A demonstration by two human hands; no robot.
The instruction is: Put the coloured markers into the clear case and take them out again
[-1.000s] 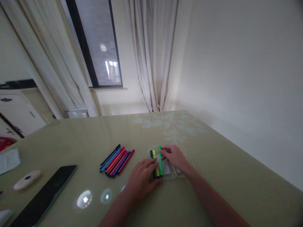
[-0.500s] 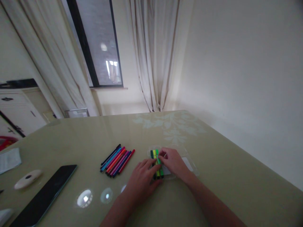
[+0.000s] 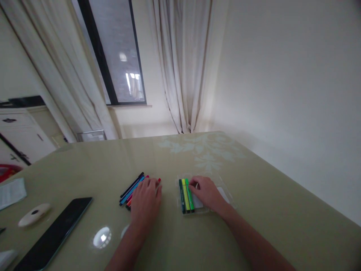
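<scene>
My left hand [image 3: 146,199] lies over a pile of felt-tip markers, its fingers bent a little and the thumb apart. It covers most of the pile; black and blue markers [image 3: 131,190] show at its left, and a red tip [image 3: 159,180] just past its fingers. My right hand [image 3: 207,192] is at a clear plastic case [image 3: 229,195], thumb and forefinger pinched at the side of a light green marker [image 3: 190,195]. Beside that one in the case, a yellow-green marker [image 3: 186,195] and a dark green marker [image 3: 182,195] lie parallel.
At the left of the glossy table [image 3: 93,165] are a dark phone or tablet [image 3: 55,233], a white oval object [image 3: 34,215] and a pale folded paper or cloth [image 3: 12,194]. A wall [image 3: 296,113] runs along the table's right edge; curtains [image 3: 184,67] hang behind it.
My left hand has moved left from the green markers in the case to the loose pile. All three markers in the case now show fully. My right hand has stayed in place.
</scene>
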